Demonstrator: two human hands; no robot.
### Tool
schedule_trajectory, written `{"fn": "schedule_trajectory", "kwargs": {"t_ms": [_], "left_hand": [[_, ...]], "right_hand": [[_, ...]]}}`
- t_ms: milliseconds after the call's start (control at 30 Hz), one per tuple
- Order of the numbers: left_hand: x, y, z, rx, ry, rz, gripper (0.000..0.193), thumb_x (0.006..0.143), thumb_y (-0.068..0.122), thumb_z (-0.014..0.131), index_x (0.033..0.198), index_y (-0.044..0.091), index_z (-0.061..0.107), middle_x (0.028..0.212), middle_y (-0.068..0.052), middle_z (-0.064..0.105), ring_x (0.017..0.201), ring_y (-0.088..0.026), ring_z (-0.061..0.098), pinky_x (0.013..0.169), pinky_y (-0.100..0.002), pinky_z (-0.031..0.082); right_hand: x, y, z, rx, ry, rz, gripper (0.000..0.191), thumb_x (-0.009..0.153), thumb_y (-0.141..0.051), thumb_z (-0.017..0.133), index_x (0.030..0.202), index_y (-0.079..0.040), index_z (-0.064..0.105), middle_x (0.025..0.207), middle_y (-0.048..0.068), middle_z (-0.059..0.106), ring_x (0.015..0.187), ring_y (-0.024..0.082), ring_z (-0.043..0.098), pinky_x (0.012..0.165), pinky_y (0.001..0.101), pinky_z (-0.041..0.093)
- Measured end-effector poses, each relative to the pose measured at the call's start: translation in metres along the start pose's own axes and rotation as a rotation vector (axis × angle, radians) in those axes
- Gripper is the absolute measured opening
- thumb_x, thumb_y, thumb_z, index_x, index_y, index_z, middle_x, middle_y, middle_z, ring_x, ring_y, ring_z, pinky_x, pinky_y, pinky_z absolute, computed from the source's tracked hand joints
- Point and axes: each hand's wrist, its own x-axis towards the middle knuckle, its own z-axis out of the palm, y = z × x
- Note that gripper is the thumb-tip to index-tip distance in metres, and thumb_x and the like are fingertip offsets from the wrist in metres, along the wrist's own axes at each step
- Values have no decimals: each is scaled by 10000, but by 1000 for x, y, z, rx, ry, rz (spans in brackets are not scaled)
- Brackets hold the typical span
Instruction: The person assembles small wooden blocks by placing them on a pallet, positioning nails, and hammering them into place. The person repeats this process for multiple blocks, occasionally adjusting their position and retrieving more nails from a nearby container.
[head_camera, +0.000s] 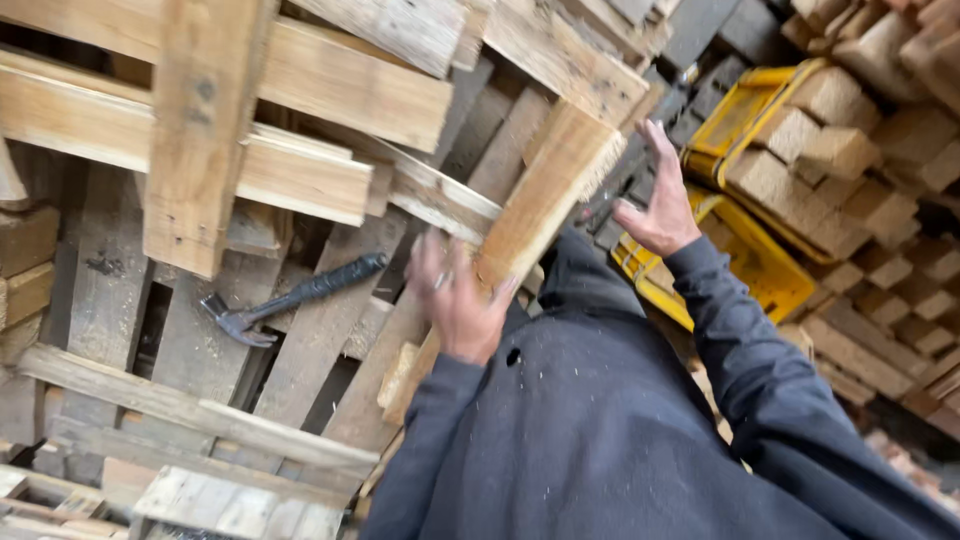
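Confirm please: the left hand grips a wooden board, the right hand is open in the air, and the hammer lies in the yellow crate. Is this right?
Not quite. The hammer lies on the wooden pallet boards, not in the yellow crate, as the head view shows. The left hand does grip the wooden board, and the right hand is open.

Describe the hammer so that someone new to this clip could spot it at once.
Start at the stack of wooden pallets filling the left side. Below its upright plank, left of the left hand, lies the hammer: dark metal claw head, black handle, the only metal tool among pale boards.
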Motion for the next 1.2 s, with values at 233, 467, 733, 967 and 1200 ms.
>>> {"fn": "schedule_trajectory", "kwargs": {"t_ms": [233,467,733,967,1200], "left_hand": [[115,79,65,-29,-209,46,1174,664,528,920,1515,-7,314,1409,-240,426,1283,-394,436,1101,-556,382],[99,106,75,47,-70,25,1020,678,360,921,1479,30,382,1292,-196,472,1188,-378,482,1011,-513,443],[96,117,92,72,-74,-12,1036,670,403,900,1475,10,380,1262,-198,467,1166,-399,465,949,-565,433],[98,121,100,92,-48,-39,1041,658,413,900,1474,6,397,1295,-182,466,1181,-408,467,957,-584,451],[97,116,101,113,-118,-60,1028,680,417,897,1478,-5,408,1284,-185,453,1190,-401,465,956,-580,457]], "right_hand": [[11,13,31,-136,77,-161,1291,651,-391,992,1601,-1,208,1620,276,315,1541,468,274,1273,531,249],[14,21,30,23,93,-152,1159,688,-373,999,1555,-90,283,1627,271,312,1530,455,349,1268,517,334],[17,28,26,23,106,-169,1109,687,-369,1009,1508,-81,320,1612,263,340,1506,449,396,1250,512,364],[18,28,25,48,94,-152,1102,692,-348,1008,1502,-76,312,1609,273,338,1509,457,386,1251,522,365],[21,33,26,37,65,-145,1103,700,-352,1004,1499,-75,297,1623,268,310,1529,452,363,1264,511,368]]}}
